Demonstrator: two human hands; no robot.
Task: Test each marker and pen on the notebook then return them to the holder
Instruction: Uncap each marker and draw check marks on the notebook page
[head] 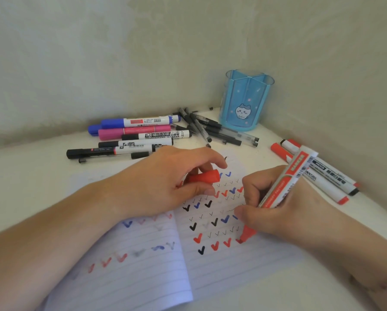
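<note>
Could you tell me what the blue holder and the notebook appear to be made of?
Holder: likely translucent plastic with a glossy finish, since its inner dividers show through the walls. Notebook: thin matte ruled paper, since marker ink has bled through onto the left page.

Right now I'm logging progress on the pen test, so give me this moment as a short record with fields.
right hand: grips the red marker, uncapped, tip on the notebook page
left hand: pinches the red cap above the page
page: rows of black, blue and red ticks
holder: blue holder upright at the back, no pens seen inside
far side: markers and thin black pens lying loose
right side: more red markers lying by the wall
</note>
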